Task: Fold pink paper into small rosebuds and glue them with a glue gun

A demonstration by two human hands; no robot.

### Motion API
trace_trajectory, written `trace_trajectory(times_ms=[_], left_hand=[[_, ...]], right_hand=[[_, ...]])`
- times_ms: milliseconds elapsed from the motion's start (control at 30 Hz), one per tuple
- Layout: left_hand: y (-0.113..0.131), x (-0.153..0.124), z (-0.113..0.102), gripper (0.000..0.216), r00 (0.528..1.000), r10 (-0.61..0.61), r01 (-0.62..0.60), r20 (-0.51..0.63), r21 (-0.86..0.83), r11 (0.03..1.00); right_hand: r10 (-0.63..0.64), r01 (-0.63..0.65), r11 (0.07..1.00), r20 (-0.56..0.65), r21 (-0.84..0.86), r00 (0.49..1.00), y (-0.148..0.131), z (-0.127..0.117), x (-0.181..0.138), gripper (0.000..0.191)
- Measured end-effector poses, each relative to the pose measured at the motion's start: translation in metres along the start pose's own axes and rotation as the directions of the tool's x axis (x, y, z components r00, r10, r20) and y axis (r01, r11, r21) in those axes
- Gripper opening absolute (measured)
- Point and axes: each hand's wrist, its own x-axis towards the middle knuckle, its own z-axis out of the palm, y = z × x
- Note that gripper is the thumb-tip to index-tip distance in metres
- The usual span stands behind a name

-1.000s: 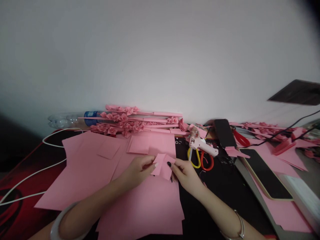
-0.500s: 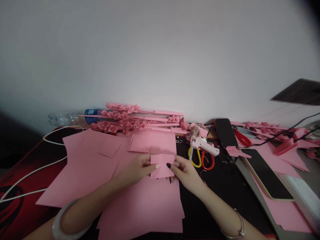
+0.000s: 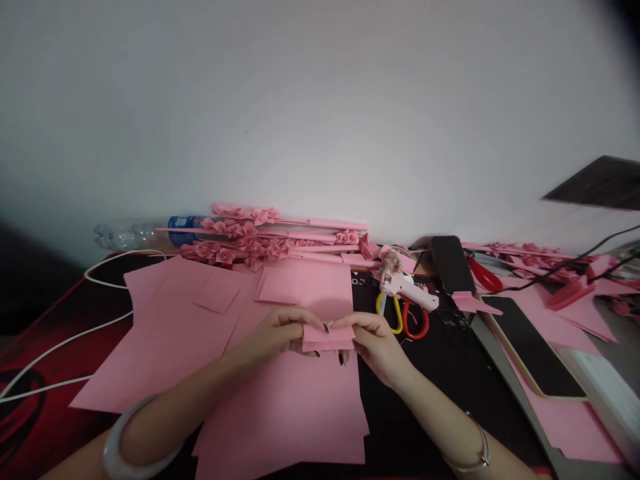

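Note:
A small pink paper square (image 3: 325, 340), its top edge folded over toward me, is held up between both hands. My left hand (image 3: 285, 331) pinches its left side, with the index finger along the upper fold. My right hand (image 3: 373, 340) grips the right side the same way, and the two index fingertips nearly meet at the middle of the fold. Some fingers of each hand are hidden behind the paper. Below lie large pink paper sheets (image 3: 290, 413). A stack of smaller pink paper pieces (image 3: 280, 285) rests just beyond my hands.
Pink paper flowers on stems (image 3: 240, 250) lie along the wall beside a plastic bottle (image 3: 130, 235). To the right are a glue gun (image 3: 410, 290), scissors with red and yellow handles (image 3: 417, 323), a dark phone (image 3: 451, 263) and a larger phone (image 3: 537, 350). White cable (image 3: 65, 347) runs at left.
The paper square was spread nearly flat with both thumbs on its face. Now its top edge is folded down and my index fingers have come over onto the fold.

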Motion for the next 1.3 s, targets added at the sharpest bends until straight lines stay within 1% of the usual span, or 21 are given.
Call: trace_trajectory(times_ms=[67, 100, 167, 233, 267, 333, 400, 467, 567, 700, 833, 1033, 1300], left_hand=[[-0.0002, 0.0005, -0.0003, 0.023, 0.999, -0.018, 0.021, 0.030, -0.090, 0.996], [-0.0001, 0.0009, 0.0000, 0.027, 0.999, -0.025, 0.028, 0.029, -0.092, 0.995], [0.0006, 0.0017, 0.0015, 0.029, 0.999, -0.029, 0.029, -0.020, 0.006, 1.000], [0.0011, 0.0021, 0.0038, 0.023, 0.997, -0.026, 0.037, -0.073, 0.145, 0.989], [0.0011, 0.0022, 0.0050, 0.020, 0.996, -0.028, 0.042, -0.079, 0.192, 0.980], [-0.0001, 0.0024, 0.0065, 0.019, 0.998, -0.032, 0.044, -0.059, 0.222, 0.974], [-0.0024, 0.0029, 0.0070, 0.024, 0.999, -0.018, 0.025, -0.036, 0.216, 0.976], [-0.0047, 0.0034, 0.0070, 0.028, 1.000, 0.011, -0.005, -0.027, 0.216, 0.976], [-0.0061, 0.0037, 0.0072, 0.031, 0.999, 0.038, -0.031, -0.028, 0.226, 0.974], [-0.0054, 0.0030, 0.0075, 0.027, 0.997, 0.063, -0.049, -0.045, 0.264, 0.963], [-0.0047, 0.0026, 0.0073, 0.024, 0.997, 0.071, -0.057, -0.038, 0.294, 0.954], [-0.0039, 0.0018, 0.0076, 0.023, 0.995, 0.089, -0.070, -0.051, 0.297, 0.952], [-0.0049, 0.0025, 0.0064, 0.026, 0.996, 0.085, -0.069, -0.037, 0.318, 0.946]], right_hand=[[-0.002, 0.002, 1.000, 0.005, 0.005, 1.000, -0.0008, -0.0008, -0.0004, 0.017], [-0.008, 0.008, 1.000, 0.011, -0.004, 1.000, -0.0006, -0.0016, -0.0005, 0.019], [-0.025, 0.026, 0.998, 0.019, -0.051, 1.000, 0.0004, -0.0034, -0.0003, 0.023], [-0.025, 0.028, 0.990, 0.019, -0.136, 1.000, 0.0016, -0.0045, 0.0003, 0.026], [-0.020, 0.023, 0.983, 0.016, -0.184, 1.000, 0.0021, -0.0047, 0.0008, 0.027], [-0.008, 0.010, 0.966, 0.007, -0.258, 1.000, 0.0026, -0.0044, 0.0017, 0.029], [-0.008, 0.008, 0.959, -0.001, -0.285, 1.000, 0.0031, -0.0040, 0.0026, 0.033], [-0.008, 0.008, 0.961, 0.000, -0.278, 1.000, 0.0041, -0.0042, 0.0032, 0.036], [0.002, -0.002, 0.965, -0.002, -0.263, 1.000, 0.0060, -0.0049, 0.0039, 0.033], [0.019, -0.027, 0.968, -0.036, -0.249, 0.999, 0.0063, -0.0044, 0.0046, 0.029], [0.042, -0.059, 0.965, -0.073, -0.257, 0.996, 0.0043, -0.0031, 0.0048, 0.031], [0.047, -0.064, 0.967, -0.075, -0.245, 0.996, 0.0040, -0.0037, 0.0050, 0.033], [0.055, -0.077, 0.962, -0.090, -0.261, 0.994, 0.0061, -0.0047, 0.0044, 0.030]])
